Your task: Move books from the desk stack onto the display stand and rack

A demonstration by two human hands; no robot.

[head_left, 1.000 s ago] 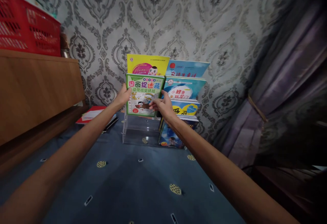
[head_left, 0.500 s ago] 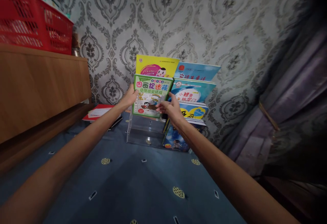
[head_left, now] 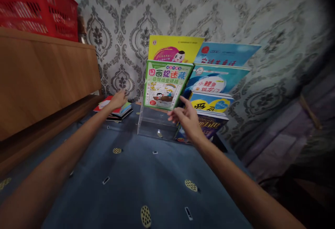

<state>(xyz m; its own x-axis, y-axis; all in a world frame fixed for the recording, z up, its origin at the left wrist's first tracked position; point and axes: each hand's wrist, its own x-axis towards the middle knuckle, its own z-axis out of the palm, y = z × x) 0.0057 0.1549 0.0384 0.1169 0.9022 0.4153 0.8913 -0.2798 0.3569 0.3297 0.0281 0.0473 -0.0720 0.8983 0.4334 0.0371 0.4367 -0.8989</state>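
Note:
My left hand (head_left: 118, 100) is over a stack of books (head_left: 125, 112) beside the wooden cabinet; it looks open, its fingers slightly blurred. A clear acrylic book rack (head_left: 149, 124) stands against the wall. In its left column a green picture book (head_left: 167, 86) leans in front of a yellow book (head_left: 175, 49). My right hand (head_left: 187, 119) hovers before the rack, fingers apart and holding nothing. Behind it, the right column carries a blue book (head_left: 230, 53), a teal book (head_left: 222, 79), a blue-and-yellow book (head_left: 211, 101) and a dark purple book (head_left: 213, 126), partly hidden by the hand.
A red plastic basket (head_left: 60, 16) sits on the wooden cabinet (head_left: 47, 79) at the left. Dark blue cloth (head_left: 125, 180) with a pineapple print covers the surface. Patterned wallpaper (head_left: 125, 30) is behind the rack, and a grey curtain (head_left: 295, 124) hangs at the right.
My left hand has let go of the green book and moved left to the stack. My right hand has come off the green book's front. The view has shifted, so the rack appears larger and higher.

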